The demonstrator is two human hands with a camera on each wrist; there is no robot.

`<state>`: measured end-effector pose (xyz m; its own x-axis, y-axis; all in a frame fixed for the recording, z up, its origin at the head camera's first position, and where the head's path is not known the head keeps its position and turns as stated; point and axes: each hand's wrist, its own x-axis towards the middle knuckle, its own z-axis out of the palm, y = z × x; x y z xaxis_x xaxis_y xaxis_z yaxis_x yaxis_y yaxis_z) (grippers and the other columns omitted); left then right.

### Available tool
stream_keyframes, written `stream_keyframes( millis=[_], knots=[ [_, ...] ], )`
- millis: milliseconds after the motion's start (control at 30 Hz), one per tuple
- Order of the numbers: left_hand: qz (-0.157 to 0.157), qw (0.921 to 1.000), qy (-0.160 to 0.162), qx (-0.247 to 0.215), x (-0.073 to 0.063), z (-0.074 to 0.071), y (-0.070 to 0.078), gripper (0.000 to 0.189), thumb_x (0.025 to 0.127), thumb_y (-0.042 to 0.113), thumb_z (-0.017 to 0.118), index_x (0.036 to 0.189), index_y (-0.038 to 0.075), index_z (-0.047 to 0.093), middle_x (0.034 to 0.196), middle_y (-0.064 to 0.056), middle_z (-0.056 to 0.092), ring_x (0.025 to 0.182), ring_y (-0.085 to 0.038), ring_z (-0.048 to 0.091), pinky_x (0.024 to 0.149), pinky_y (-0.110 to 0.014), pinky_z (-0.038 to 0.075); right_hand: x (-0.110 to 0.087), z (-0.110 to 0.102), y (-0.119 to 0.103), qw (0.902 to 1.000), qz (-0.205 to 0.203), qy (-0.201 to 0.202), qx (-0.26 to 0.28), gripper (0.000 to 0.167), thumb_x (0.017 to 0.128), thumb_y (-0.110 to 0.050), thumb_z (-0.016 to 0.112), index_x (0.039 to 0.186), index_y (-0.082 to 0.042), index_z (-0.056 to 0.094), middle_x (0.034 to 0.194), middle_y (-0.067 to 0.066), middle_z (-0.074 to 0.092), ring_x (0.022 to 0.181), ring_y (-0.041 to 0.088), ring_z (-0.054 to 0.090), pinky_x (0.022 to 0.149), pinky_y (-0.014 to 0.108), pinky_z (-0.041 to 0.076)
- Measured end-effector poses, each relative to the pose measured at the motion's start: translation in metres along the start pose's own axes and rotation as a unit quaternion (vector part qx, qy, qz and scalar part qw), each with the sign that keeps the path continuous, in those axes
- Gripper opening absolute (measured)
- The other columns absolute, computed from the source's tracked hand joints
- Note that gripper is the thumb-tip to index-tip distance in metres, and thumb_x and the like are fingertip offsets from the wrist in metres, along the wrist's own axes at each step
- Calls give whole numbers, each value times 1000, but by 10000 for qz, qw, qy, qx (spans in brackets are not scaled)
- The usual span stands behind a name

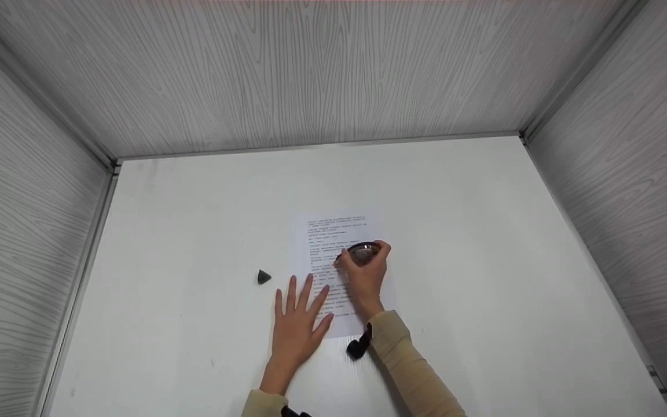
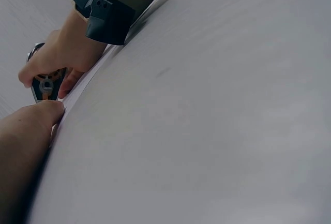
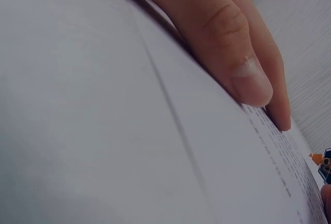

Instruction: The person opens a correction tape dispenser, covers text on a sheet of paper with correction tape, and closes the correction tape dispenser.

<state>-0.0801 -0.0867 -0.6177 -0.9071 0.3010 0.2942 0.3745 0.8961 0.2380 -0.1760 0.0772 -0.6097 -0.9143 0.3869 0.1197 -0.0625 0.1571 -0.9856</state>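
A printed sheet of paper (image 1: 342, 234) lies on the white table. My right hand (image 1: 366, 284) grips a dark, see-through correction tape (image 1: 363, 252) between thumb and fingers, over the middle lines of text. Its orange tip (image 3: 316, 158) points left and down at the page. Round parts show inside its casing in the left wrist view. My left hand (image 1: 296, 330) lies flat with fingers spread, fingertips and thumb on the sheet's left side. In the right wrist view the left thumb (image 3: 251, 81) rests at the print. A small dark triangular cap (image 1: 263, 277) sits left of the paper.
The white tabletop (image 1: 484, 243) stretches around the sheet. Grey wood-grain panels (image 1: 310, 75) enclose it at the back and both sides. A black wrist camera (image 1: 358, 348) hangs below the right sleeve (image 1: 414, 370), near the paper's lower edge.
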Motion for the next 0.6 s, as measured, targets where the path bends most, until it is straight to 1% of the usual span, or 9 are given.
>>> stream_keyframes(
  millis=[33,67,167,267,300,367,400,467,600],
  knots=[
    [2,10000,-11,-2,0,0,0,56,96,50,54,146,26,51,159,-10,34,146,-42,24,113,-65,18,0,0,0,10000,15,-5,4,69,82,-21,81,131,-1,36,117,10,55,105,21,60,89,38,51],
    [5,10000,-14,-4,0,0,0,56,96,50,55,146,26,51,159,-10,34,146,-42,24,113,-66,18,-1,0,-5,10000,42,-5,20,69,82,-19,80,131,0,36,118,12,55,106,23,60,90,39,51],
    [2,10000,-42,-21,0,0,0,55,96,50,55,146,26,51,159,-10,33,146,-42,23,113,-65,17,0,-1,-5,10000,4,0,-55,68,82,-18,81,130,1,36,118,12,56,106,23,60,90,38,50],
    [-23,9999,-132,20,1,-1,1,56,97,50,54,147,26,51,160,-10,32,147,-41,22,114,-65,17,1,0,-5,10000,-31,-5,-84,65,83,-11,80,129,4,36,118,17,55,107,28,59,92,42,49],
    [-35,9998,-172,41,1,-1,2,56,97,51,54,147,27,50,160,-10,32,147,-41,21,114,-65,16,2,1,0,9999,-63,0,-104,65,82,-11,80,129,4,36,117,17,56,106,27,60,91,42,50],
    [-59,9996,-253,92,1,-1,2,56,97,51,53,148,27,49,160,-9,31,147,-41,21,115,-64,16,2,2,0,9999,-79,8,-128,65,83,-8,79,129,5,36,118,18,55,106,29,59,90,45,50],
    [-64,9995,-283,113,1,-2,3,56,97,52,53,148,27,49,160,-9,31,148,-40,20,115,-64,16,2,2,0,9999,-87,0,-107,66,83,-8,80,130,5,36,118,19,55,106,30,59,90,46,50],
    [-67,9994,-304,128,2,-2,3,56,98,52,52,148,27,49,161,-9,30,148,-40,20,115,-64,16,1,2,1,9998,-102,2,-141,67,82,-11,81,130,3,36,119,17,55,107,29,60,91,46,50],
    [-45,9996,-273,110,2,-2,3,56,98,51,52,148,27,49,161,-9,30,148,-40,20,115,-64,16,2,0,0,9997,-136,-71,-214,69,83,-20,82,130,0,37,119,12,55,109,23,60,92,40,50]
  ],
)
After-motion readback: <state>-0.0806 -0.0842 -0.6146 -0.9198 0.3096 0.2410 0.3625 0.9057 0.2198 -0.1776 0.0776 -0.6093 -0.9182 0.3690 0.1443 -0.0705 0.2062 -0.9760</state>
